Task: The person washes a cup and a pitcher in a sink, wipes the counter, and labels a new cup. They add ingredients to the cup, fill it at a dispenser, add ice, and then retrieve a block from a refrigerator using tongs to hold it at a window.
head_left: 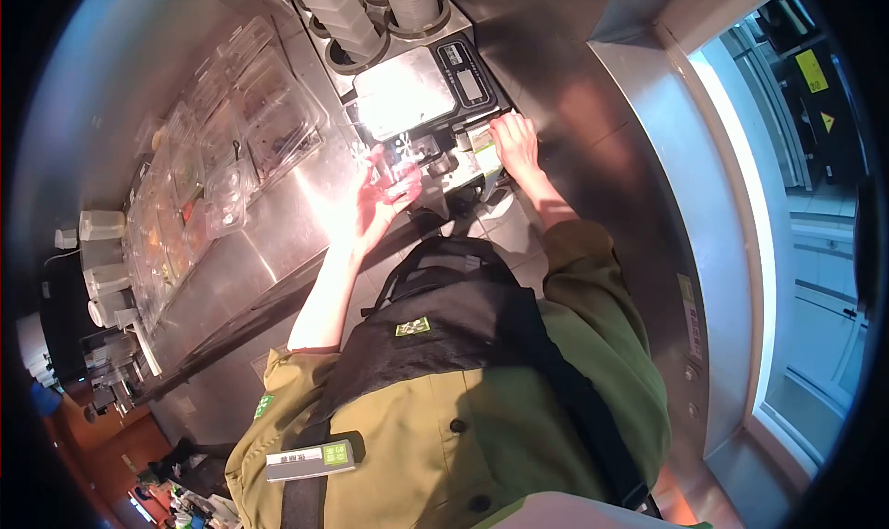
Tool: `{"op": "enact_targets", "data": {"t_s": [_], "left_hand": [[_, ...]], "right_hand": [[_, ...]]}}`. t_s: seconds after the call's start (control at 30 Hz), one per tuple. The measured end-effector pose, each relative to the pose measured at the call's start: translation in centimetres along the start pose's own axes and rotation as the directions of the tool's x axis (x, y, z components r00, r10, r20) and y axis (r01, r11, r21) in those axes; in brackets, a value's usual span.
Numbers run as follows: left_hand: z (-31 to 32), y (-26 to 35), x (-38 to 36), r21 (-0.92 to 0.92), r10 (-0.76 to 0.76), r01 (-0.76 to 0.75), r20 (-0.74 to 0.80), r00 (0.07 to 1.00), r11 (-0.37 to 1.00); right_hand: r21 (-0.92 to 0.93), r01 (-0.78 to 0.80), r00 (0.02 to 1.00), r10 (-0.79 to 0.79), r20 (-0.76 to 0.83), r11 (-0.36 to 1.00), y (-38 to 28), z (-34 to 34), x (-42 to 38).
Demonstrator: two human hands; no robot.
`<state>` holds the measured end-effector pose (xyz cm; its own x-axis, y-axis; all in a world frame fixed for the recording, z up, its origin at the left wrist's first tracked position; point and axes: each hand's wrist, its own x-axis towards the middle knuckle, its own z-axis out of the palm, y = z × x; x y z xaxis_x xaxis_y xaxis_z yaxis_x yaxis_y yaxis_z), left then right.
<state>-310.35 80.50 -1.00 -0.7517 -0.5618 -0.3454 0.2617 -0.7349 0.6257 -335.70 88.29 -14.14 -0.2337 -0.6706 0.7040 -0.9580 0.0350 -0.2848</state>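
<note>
White-and-green item (483, 149) is located just off the near-right corner of the scale (470, 87), at the counter's edge. It is met by the right hand (515, 144): fingers bent, close together, laid at its right side; whether it is pinched or only steadied cannot be told. Left hand (391, 194) is raised palm-in at the scale's near-left side, fingers half-curled and spread; something clear may be held there (glare, cannot be told). Small round metal part (443, 165) is set between the hands. Elbows are bent and both hands kept low beside the scale, probably for short reach. Cup stacks (344, 15) are stood in ring holders (359, 55) on the far side, presumably so single cups can be drawn off; clear-lidded containers (270, 103) are lined up left, likely covered to keep the contents protected. Count: one scale, one white-and-green item, one round part, at least three cup stacks, three white tubs (104, 224) at far left, several clear-lidded containers (edges overlap, exact number not readable).
</note>
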Motion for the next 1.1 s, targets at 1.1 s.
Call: {"op": "enact_targets", "data": {"t_s": [1.1], "left_hand": [[1.4,-1.7,-0.1,0.33,0.192,-0.19,0.025,0.981,0.925]], "right_hand": [[0.648,-0.612,0.791,0.375,0.484,0.454,-14.0,-10.0,11.1]]}}
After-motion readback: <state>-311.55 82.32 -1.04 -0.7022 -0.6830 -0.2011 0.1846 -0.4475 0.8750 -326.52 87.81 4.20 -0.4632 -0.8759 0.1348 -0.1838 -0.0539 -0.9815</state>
